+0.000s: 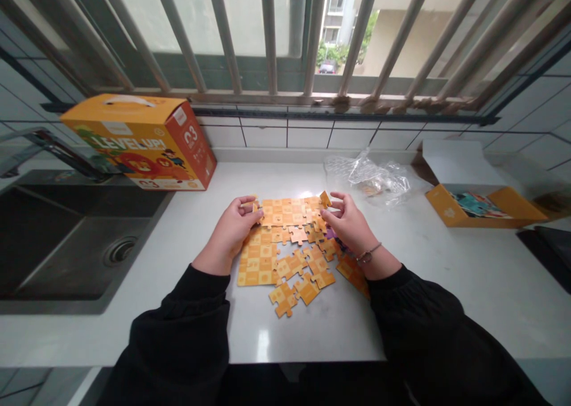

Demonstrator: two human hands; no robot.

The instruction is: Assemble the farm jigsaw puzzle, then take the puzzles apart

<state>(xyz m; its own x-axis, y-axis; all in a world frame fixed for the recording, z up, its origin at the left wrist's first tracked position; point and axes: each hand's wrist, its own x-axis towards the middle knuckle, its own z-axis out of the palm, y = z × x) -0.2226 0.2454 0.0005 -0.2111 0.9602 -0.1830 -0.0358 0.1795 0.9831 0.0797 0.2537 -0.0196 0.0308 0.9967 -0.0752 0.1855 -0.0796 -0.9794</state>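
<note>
Orange and yellow checkered puzzle pieces lie on the white counter. A joined strip (285, 211) spans the far side between my two hands. My left hand (236, 227) is at the strip's left end, thumb and fingers closed on a small piece there. At the right end, my right hand (348, 222) has its thumb and fingers round the edge, with an orange piece (325, 200) tilted up at the fingertips. Below the strip's left part is a joined block (256, 263). Loose pieces (283, 299) lie nearer me, and a purple piece (331, 233) shows beside my right hand.
An orange puzzle box (147, 144) stands at the back left beside a dark sink (89, 245). Crumpled clear plastic (379, 180) lies at the back. An open orange box (486, 207) with cards is at the right, near a black object (548, 251).
</note>
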